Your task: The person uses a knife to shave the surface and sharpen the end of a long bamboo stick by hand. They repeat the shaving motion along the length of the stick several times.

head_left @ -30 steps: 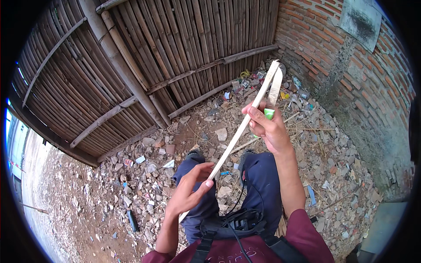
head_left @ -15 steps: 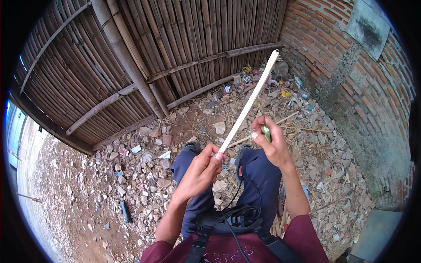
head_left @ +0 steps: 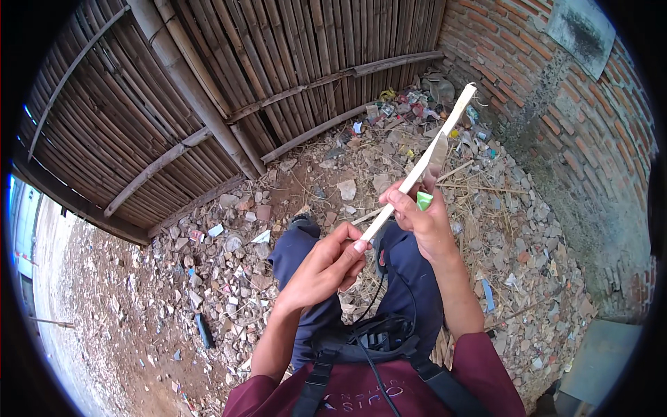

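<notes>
My left hand [head_left: 325, 270] is closed on the near end of a long, pale split strip of bamboo or wood [head_left: 418, 169], which slants up and away to the right. Thin fibres curl from its far tip. In my right hand [head_left: 425, 221] is a knife with a green handle [head_left: 424, 201]. Its blade [head_left: 437, 156] lies along the right side of the strip. The right thumb and fingers also touch the strip beside the handle.
A bamboo-slat fence [head_left: 292, 42] with a thick pole [head_left: 191, 87] stands ahead, meeting a brick wall [head_left: 535, 90] at the right. Rubble and litter [head_left: 243, 278] cover the ground. Several thin sticks lie beyond my knees. A dark tube-like object [head_left: 203, 331] lies at left.
My right hand has turned and come against the strip, bringing the knife blade into view along it. The strip's far end has swung to the right; my left hand still holds its near end.
</notes>
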Demonstrator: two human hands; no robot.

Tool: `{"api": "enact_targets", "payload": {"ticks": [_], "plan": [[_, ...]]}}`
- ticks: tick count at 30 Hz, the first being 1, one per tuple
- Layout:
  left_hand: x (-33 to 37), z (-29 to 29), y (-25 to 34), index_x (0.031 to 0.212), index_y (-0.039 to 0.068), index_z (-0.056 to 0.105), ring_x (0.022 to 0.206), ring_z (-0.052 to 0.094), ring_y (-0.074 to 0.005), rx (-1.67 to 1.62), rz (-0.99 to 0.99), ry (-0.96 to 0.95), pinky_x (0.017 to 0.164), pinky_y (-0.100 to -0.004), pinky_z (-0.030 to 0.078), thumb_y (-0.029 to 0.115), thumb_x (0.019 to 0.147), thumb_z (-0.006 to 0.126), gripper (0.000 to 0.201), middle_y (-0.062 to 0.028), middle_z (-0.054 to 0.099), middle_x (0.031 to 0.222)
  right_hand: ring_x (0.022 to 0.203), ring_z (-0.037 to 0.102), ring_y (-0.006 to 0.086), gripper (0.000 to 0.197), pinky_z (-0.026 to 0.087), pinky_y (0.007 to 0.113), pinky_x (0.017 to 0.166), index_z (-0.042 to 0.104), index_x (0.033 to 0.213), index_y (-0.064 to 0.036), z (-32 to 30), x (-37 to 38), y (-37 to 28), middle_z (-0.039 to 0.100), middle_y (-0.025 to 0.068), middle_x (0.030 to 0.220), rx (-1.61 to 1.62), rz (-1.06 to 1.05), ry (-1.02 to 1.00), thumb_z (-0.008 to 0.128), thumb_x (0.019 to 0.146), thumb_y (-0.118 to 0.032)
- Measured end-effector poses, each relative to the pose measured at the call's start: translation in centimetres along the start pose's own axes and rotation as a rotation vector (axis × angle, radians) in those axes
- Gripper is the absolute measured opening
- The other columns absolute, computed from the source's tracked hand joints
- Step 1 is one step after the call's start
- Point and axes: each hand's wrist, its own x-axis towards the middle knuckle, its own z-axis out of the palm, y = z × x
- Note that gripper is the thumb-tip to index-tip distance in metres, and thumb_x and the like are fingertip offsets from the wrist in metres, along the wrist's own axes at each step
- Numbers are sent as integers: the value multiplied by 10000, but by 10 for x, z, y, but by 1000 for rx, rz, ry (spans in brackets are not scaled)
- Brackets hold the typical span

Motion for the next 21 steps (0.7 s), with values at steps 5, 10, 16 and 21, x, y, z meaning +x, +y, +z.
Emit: {"api": "enact_targets", "payload": {"ticks": [5, 10, 16, 21], "plan": [[-3, -9, -6, 1345, 16, 518, 963, 703, -179, 257, 85, 26, 810, -296, 564, 249, 1124, 585, 328, -91, 674, 1076, 581, 410, -16, 197, 260, 183, 490, 737, 1038, -25, -7, 4, -15, 565, -52, 754, 158, -20, 114, 730, 1036, -222], [-43, -41, -22, 1436, -11, 516, 1180, 699, -266, 543, 75, -31, 1067, -416, 533, 351, 1055, 698, 557, -148, 716, 1249, 544, 329, -4, 222, 240, 201, 485, 749, 1045, -10, -29, 10, -25, 537, -56, 748, 145, -91, 163, 712, 1049, -229], [-71, -54, -41, 1177, -21, 646, 787, 700, -167, 537, -68, 50, 734, -338, 551, 232, 1117, 599, 264, -96, 716, 862, 537, 322, -5, 229, 236, 210, 482, 740, 1083, -12, -48, 21, -26, 546, -52, 744, 220, -115, 176, 704, 1059, -236], [-59, -47, -34, 963, 23, 661, 590, 443, -93, 477, -97, 156, 537, -320, 372, 280, 1149, 540, 339, 5, 506, 650, 559, 446, 23, 265, 323, 252, 498, 745, 1168, 15, -53, 25, -25, 676, 0, 772, -98, -192, 107, 598, 973, -90]]}}
